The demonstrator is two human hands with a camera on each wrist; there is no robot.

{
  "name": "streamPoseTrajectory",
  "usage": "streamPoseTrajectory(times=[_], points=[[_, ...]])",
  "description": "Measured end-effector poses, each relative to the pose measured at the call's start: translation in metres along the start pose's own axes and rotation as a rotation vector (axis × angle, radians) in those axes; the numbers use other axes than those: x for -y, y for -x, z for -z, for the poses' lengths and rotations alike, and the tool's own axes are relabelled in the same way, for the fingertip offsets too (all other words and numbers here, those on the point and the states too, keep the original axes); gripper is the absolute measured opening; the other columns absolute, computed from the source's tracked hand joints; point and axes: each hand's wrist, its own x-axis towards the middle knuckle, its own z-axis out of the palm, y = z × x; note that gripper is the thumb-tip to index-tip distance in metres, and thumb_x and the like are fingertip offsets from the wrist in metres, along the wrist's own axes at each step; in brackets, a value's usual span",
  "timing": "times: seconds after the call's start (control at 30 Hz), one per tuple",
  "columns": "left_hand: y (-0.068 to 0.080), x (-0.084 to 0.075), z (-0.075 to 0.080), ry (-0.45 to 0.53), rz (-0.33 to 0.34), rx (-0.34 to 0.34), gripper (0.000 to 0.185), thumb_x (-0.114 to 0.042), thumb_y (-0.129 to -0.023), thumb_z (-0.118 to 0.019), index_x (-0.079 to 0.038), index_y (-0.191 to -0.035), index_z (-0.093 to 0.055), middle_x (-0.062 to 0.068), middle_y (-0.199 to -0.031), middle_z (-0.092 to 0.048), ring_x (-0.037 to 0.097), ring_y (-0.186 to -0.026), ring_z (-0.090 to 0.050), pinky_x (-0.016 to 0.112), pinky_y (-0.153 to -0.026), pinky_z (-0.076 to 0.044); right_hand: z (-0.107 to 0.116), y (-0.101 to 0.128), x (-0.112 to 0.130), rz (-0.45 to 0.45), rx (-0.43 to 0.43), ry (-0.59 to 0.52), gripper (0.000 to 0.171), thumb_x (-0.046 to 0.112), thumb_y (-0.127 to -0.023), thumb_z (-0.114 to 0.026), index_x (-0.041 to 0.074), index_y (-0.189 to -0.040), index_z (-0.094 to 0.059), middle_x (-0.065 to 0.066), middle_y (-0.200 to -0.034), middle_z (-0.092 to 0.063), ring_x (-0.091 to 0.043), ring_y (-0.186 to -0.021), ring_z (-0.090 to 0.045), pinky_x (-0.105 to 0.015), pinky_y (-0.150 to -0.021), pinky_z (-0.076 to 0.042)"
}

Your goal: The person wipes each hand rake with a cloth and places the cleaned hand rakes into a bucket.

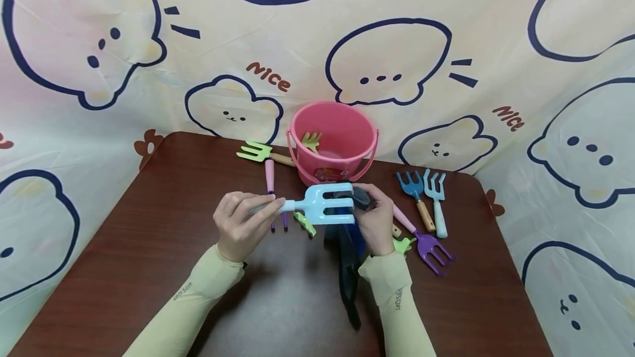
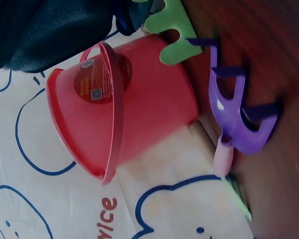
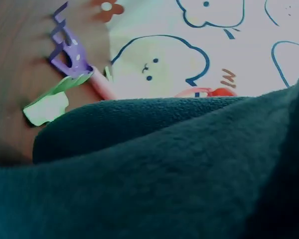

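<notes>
Before the bucket [image 1: 333,142] on the tabletop [image 1: 149,247], left hand [image 1: 241,225] pinches the handle of a light, stiff plastic fork [image 1: 324,204], right hand [image 1: 377,219] grips a soft cloth [image 1: 349,269] against its tines.

You see a light blue fork [image 1: 327,203] of smooth, glossy plastic. The dark cloth [image 1: 347,269] against it is a soft, matt fleece with a fine nap, clearest in the right wrist view. The pink bucket [image 1: 333,145] is shiny moulded plastic and carries a glossy paper label [image 2: 95,79]. The purple fork [image 2: 234,117] is glossy plastic with a pale pink handle. The blue fork [image 1: 415,194] has a handle that looks like bare wood. The bench [image 1: 124,258] shows a dark, semi-gloss wood-grain surface. The printed backdrop [image 1: 446,26] is creased matt fabric.
</notes>
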Motion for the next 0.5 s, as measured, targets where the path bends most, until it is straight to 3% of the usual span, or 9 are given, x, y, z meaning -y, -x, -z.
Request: streamPoseTrajectory(times=[0.17, 0.27, 0.37, 0.5], points=[[0.0, 0.008, 0.006, -0.02, 0.012, 0.159, 0.014, -0.024, -0.095, -0.077, -0.013, -0.098, -0.084, 0.007, -0.086, -0.075, 0.027, -0.073, -0.059, 0.038, -0.066, -0.043, 0.014, -0.005, 0.005, 0.026, -0.076, -0.154, 0.022, 0.002, -0.1, -0.066, -0.007, -0.119, -0.068, 0.001, -0.111, -0.075, -0.019, -0.105, -0.068, -0.027, -0.093, -0.056], [0.0, 0.011, 0.01, -0.011, 0.008, 0.225, 0.014, -0.024, -0.096, -0.076, -0.014, -0.101, -0.084, 0.006, -0.088, -0.077, 0.027, -0.075, -0.062, 0.039, -0.069, -0.043, 0.024, -0.005, 0.01, 0.051, -0.073, -0.213, 0.024, 0.008, -0.105, -0.06, -0.006, -0.122, -0.068, -0.003, -0.113, -0.074, -0.019, -0.099, -0.068, -0.027, -0.087, -0.058], [0.0, 0.012, 0.012, -0.005, -0.037, 0.287, 0.013, -0.019, -0.097, -0.074, -0.015, -0.105, -0.084, 0.006, -0.091, -0.079, 0.026, -0.077, -0.064, 0.04, -0.072, -0.043, 0.027, -0.003, 0.016, 0.088, 0.018, -0.147, 0.025, 0.005, -0.104, -0.058, -0.002, -0.127, -0.067, -0.004, -0.119, -0.071, -0.02, -0.101, -0.066, -0.028, -0.089, -0.057], [0.001, 0.009, 0.011, -0.007, -0.155, 0.312, 0.014, -0.013, -0.097, -0.073, -0.014, -0.106, -0.083, 0.006, -0.092, -0.079, 0.024, -0.08, -0.065, 0.04, -0.074, -0.044, 0.019, 0.001, 0.022, 0.126, 0.273, 0.043, 0.038, 0.001, -0.096, -0.07, 0.007, -0.133, -0.067, -0.004, -0.13, -0.068, -0.021, -0.116, -0.063, -0.032, -0.102, -0.05]])
